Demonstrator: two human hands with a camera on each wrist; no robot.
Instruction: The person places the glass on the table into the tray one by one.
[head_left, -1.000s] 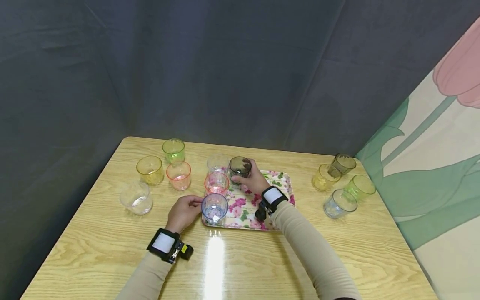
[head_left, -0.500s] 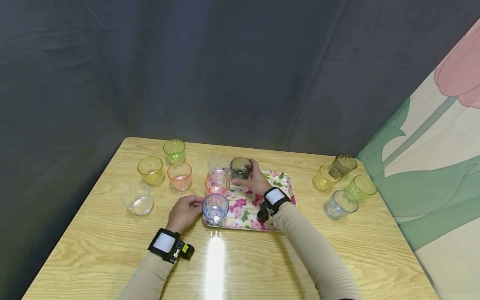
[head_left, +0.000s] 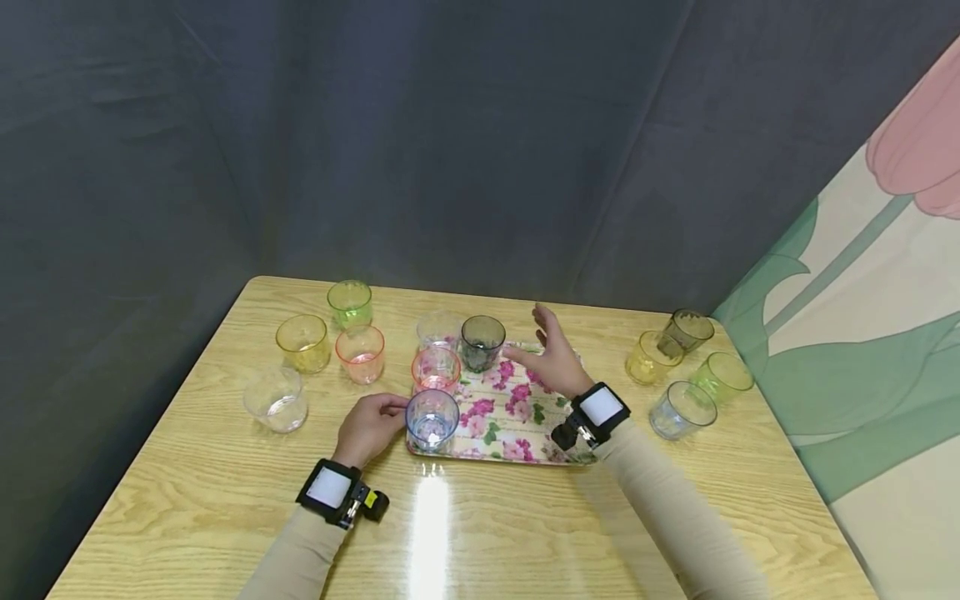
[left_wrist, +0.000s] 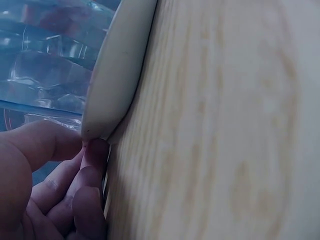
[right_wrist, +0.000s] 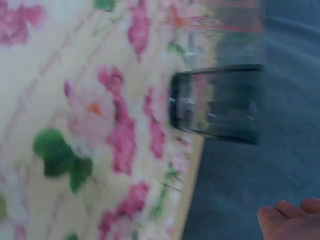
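Observation:
My left hand pinches the left rim of the floral tray between thumb and curled fingers. Along the tray's left side stand a clear glass, a red-rimmed glass and a blue glass, the blue one nearest that hand. A dark grey glass stands upright on the tray beside the clear one. My right hand is apart from it, to its right above the tray, with fingers spread and nothing held. Only its fingertips show in the right wrist view.
Left of the tray stand green, yellow, red and clear glasses. On the right are dark, yellow, green and blue glasses. A dark curtain hangs behind the table.
My right hand has let go of the dark grey glass and moved right, its fingers opening. The glass stays on the tray. My left hand keeps its place at the tray's rim.

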